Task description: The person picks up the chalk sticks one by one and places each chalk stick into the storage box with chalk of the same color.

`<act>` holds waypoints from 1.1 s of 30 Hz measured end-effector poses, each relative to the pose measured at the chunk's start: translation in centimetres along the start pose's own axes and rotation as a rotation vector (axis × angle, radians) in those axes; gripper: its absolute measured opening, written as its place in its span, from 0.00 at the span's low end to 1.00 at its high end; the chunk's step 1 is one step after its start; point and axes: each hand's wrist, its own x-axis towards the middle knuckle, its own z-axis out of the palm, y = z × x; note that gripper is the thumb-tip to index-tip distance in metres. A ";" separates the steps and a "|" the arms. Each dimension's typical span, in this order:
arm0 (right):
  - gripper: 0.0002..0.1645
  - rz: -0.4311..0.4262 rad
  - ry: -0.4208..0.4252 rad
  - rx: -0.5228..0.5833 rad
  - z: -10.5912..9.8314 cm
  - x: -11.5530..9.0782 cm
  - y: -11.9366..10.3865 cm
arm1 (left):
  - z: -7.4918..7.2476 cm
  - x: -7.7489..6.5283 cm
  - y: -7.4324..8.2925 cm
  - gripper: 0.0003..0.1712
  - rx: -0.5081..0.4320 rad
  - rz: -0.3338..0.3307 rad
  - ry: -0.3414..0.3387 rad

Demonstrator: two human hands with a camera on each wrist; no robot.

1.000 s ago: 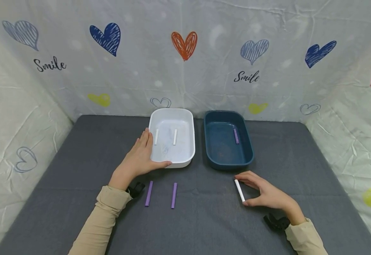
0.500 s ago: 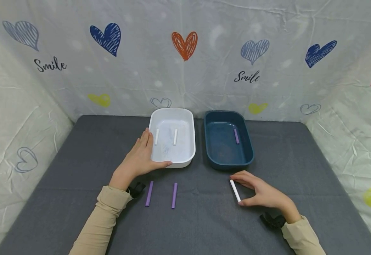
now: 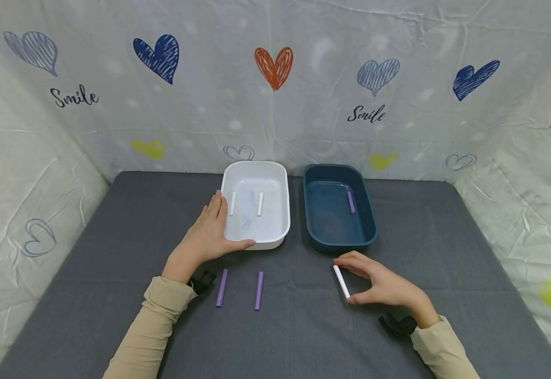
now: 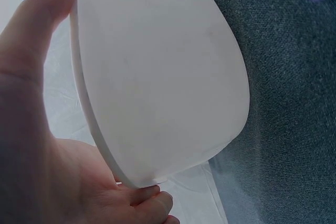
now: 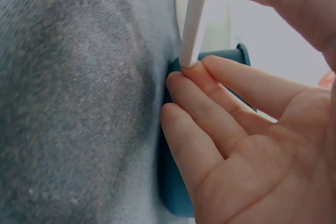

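Observation:
My right hand pinches a white chalk stick end to end between thumb and fingers, low in front of the dark blue tray. In the right wrist view the fingertips touch one end of the chalk stick. My left hand rests against the near left corner of the white tray, its fingers straight along the side and thumb on the front rim. Two white chalk sticks lie in the white tray. A purple chalk stick lies in the blue one.
Two purple chalk sticks, one on the left and one on the right, lie on the grey cloth in front of the white tray. A white curtain printed with hearts hangs behind the trays.
My right hand has moved left and slightly away from me, carrying the white chalk stick. The left hand and both trays have stayed in place.

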 end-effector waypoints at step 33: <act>0.44 -0.144 0.009 -0.080 -0.4 2.2 -2.6 | 0.0 -0.1 0.0 0.77 -0.005 -0.006 -0.006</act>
